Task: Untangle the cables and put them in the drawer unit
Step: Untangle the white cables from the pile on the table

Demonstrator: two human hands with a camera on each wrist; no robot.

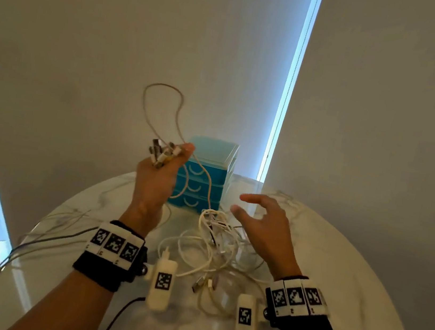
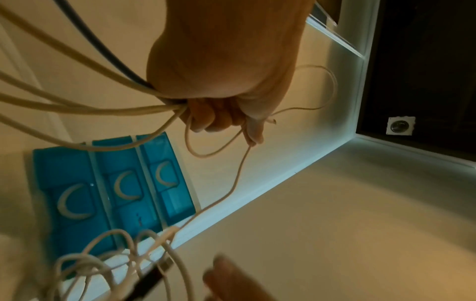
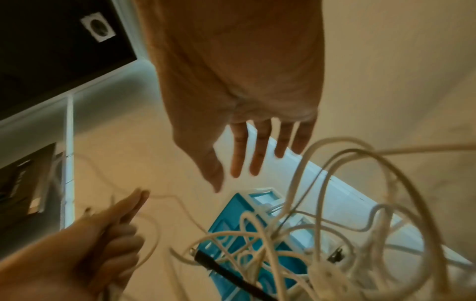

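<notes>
Up above the round white marble-patterned table (image 1: 363, 269), the left hand (image 1: 157, 178) is raised in a fist, gripping a bundle of white cable ends (image 1: 163, 153) whose metal plugs stick out past the fingers. A thin beige cable (image 1: 164, 96) loops high from that fist and runs down in front of the blue translucent three-drawer plastic unit (image 1: 209, 175) to the tangle on the table. In the left wrist view several pale cords and one dark one fan out of the closed fingers (image 2: 206, 118).

The right hand (image 1: 264, 224) hovers wide, fingers spread and straight, holding nothing — just beside and above the heap of tangled white cables (image 1: 216, 245) that lies between the two forearms, in front of the drawer unit. All three drawers, each with a pale crescent handle, look closed.

Both wrists wear black bands with white blocks carrying black-and-white square marker patterns (image 1: 115, 244) — no readable words, only tiny characters too small to make out. No brand shows on the drawer unit. A few thin grey cords (image 1: 31, 245) trail off the table's left edge.
</notes>
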